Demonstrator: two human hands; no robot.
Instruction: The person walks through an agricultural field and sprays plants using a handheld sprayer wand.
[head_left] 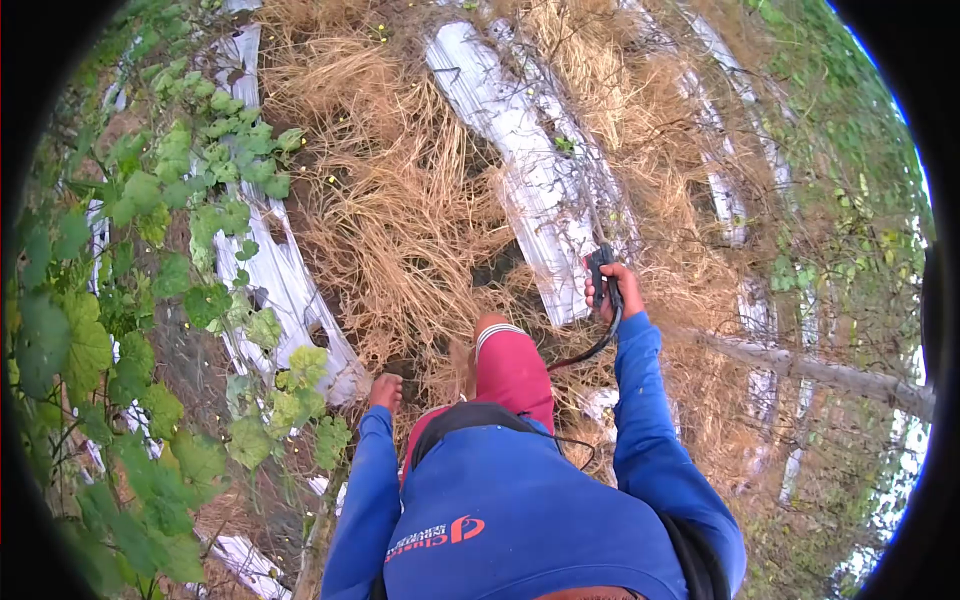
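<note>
My right hand [614, 290] is closed around the black handle [600, 272] of a sprayer-like tool. A black hose [590, 350] curves from the handle down toward my waist, and a thin wand seems to extend forward from it over the white plastic sheeting [550, 200]. Near my left thigh, my left hand [386, 391] hangs low with its fingers curled; whether anything is inside them cannot be made out. Dry straw and the left strip of sheeting [335, 350] lie below it.
Green leafy vines [150, 390] fill the left side. Dry brown straw [400, 200] covers the ground between the strips of sheeting. A wooden pole [810, 367] crosses at the right, among thin bare stems and more strips of white sheeting.
</note>
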